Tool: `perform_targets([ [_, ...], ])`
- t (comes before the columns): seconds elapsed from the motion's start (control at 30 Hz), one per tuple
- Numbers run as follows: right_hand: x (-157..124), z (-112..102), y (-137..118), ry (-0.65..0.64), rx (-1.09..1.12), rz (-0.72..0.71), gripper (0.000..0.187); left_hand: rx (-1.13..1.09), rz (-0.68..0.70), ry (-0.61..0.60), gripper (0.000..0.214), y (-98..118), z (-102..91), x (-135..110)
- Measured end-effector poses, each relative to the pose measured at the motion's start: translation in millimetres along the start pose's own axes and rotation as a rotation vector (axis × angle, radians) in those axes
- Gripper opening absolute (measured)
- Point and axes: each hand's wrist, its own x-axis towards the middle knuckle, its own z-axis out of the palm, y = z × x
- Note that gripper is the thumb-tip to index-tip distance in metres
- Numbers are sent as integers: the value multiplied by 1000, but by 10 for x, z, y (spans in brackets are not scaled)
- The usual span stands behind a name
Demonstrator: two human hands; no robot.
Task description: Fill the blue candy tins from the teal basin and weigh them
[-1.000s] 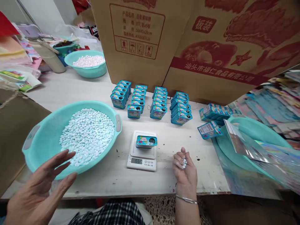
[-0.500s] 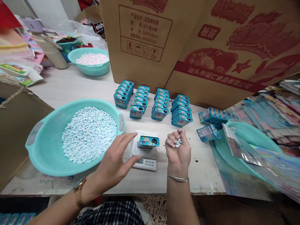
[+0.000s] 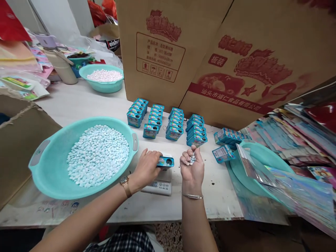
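Observation:
My left hand [image 3: 147,166] is closed around the left end of a blue candy tin [image 3: 166,161], which is over the small white digital scale [image 3: 164,187]. A dark round opening shows in the tin's top. To its right my right hand [image 3: 193,164] is turned palm up, fingers curled over several pale blue candies [image 3: 193,159]. Left of both hands stands a big turquoise basin [image 3: 48,171] with a heap of pale blue candies [image 3: 98,155] in it. Whether the tin still rests on the scale is hard to tell.
Rows of blue tins [image 3: 174,131] stand behind the scale, before tall cardboard boxes [image 3: 157,80]. More tins [image 3: 223,154] lie at right, beside a turquoise basin [image 3: 273,155] with plastic film over it. A smaller basin [image 3: 105,87] of pinkish candies and a bottle [image 3: 61,64] stand back left.
My left hand has moved right from beside the tin and closed on it. My right hand keeps its curled hold on the candies. The whole view has shifted slightly.

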Motion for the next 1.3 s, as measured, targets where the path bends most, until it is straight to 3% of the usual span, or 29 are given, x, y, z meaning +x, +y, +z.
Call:
perform_targets([
  [0.07,-16,-186,18,119,33,5,12,-69,-8,10,25,-25,-10,-46],
  [0.17,-88,-476,120,262,35,70,10,-175,9,60,34,29,-121,-97],
  [0.3,-205,-655,299,245,-2,199,7,-168,159,71,42,285,-393,-86],
  [0.4,-245,-593,387,202,22,230,9,33,239,-9,37,446,-481,-29],
  [0.53,-260,-451,444,217,115,272,12,187,196,-124,33,482,-421,20],
  [0.73,-301,-400,445,118,174,296,8,276,220,-88,30,563,-460,37],
  [0.87,-311,-413,461,172,176,325,7,358,190,-142,30,562,-456,81],
  [1.13,-305,-411,391,165,205,285,5,299,240,-75,32,680,-561,36],
  [1.3,-311,-411,423,150,205,319,8,345,258,-117,36,662,-477,51],
])
